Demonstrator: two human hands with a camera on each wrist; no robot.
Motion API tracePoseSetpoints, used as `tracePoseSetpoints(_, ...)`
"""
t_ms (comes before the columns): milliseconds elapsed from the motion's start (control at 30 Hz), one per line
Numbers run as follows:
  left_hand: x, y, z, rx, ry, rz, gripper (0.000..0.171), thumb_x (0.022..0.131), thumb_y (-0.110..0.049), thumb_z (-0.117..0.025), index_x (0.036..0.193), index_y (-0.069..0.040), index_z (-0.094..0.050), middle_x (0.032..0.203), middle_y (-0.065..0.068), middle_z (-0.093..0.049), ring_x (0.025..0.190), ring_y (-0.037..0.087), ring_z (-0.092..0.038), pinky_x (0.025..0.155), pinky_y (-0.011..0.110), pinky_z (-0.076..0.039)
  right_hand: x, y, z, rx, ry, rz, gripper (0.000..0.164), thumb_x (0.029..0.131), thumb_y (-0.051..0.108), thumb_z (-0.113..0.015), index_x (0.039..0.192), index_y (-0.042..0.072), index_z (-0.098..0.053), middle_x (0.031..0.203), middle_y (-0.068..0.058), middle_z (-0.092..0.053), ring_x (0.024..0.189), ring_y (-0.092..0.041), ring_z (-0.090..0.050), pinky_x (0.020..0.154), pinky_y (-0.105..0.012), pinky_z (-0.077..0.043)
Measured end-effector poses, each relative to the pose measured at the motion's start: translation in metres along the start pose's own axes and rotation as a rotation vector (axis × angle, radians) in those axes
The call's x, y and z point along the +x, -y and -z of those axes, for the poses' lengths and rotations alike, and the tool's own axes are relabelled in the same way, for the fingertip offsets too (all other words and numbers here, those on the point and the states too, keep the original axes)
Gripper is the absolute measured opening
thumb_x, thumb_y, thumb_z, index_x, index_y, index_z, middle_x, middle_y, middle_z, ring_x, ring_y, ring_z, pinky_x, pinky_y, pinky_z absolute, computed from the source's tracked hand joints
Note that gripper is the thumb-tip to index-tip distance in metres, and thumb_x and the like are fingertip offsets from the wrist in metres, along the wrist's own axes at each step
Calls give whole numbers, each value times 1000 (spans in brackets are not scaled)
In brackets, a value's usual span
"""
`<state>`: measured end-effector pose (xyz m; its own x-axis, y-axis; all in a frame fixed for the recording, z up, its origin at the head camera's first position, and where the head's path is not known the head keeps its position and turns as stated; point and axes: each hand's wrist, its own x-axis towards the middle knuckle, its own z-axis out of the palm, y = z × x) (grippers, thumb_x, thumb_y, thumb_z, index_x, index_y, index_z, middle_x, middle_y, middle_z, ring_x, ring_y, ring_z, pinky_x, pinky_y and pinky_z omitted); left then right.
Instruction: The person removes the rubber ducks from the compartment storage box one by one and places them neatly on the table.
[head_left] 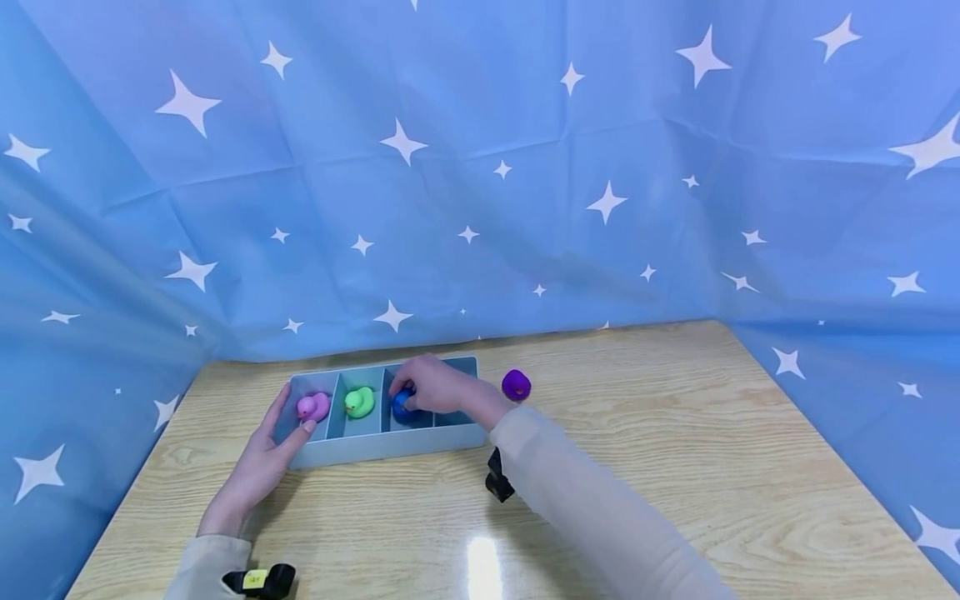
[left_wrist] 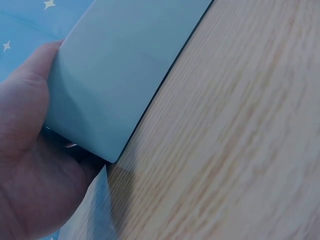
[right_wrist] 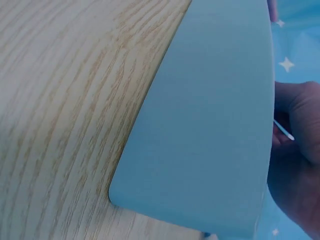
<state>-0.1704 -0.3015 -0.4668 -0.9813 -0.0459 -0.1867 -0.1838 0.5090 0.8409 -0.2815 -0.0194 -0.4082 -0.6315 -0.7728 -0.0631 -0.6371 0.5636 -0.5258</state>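
A person's left hand grips the left end of a tray on a wooden table as the right hand grasps a blue toy in its third compartment from left, beside a green duck in the second and a pink duck in the first, with a purple toy just right of the tray.

Tray, purple toy on table

Wears a long, plain off-white left sleeve and a matching, faintly creased right sleeve. Shows at the left wrist a black device with a rounded end and dark-marked yellow label; below the right cuff, a blocky black piece.
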Motion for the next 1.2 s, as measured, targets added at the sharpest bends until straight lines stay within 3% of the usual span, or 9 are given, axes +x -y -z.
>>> tracePoseSetpoints(233,-1,-1,0,2,-2,-33,93,104,-48,-56,164,-29,12,170,21,8,152,51,6,113,77,-8,-9,0,9,104,-76,-12,26,95,6,-74,120,5,-76,118,-6,-71,104,-16,-65,89,-21,-53)
tracePoseSetpoints(467,-1,-2,3,14,-1,-10,93,104,-51,-55,164,-30,13,169,21,8,152,51,6,113,77,-8,-22,6,27,223,-155,7,25,94,4,-75,118,1,-75,112,-7,-72,97,-17,-68,84,-21,-56)
tracePoseSetpoints(733,0,-3,3,13,5,-2,93,104,-51,-55,164,-31,13,169,21,9,152,51,7,113,78,-7,-32,2,40,196,-168,-23,24,95,7,-74,119,3,-75,115,-6,-70,99,-18,-66,86,-23,-56)
tracePoseSetpoints(900,-1,-3,2,12,7,6,93,104,-53,-55,163,-32,14,170,20,10,152,50,8,113,78,-6,-43,-4,47,191,-179,3,24,95,7,-73,118,2,-74,117,-8,-69,101,-20,-67,88,-25,-56)
tracePoseSetpoints(1200,-3,-3,1,11,2,-31,92,105,-49,-54,164,-28,13,169,23,7,151,52,5,114,76,-7,-67,-23,61,122,-220,26,21,95,6,-74,115,3,-76,115,-6,-71,100,-18,-68,89,-26,-56)
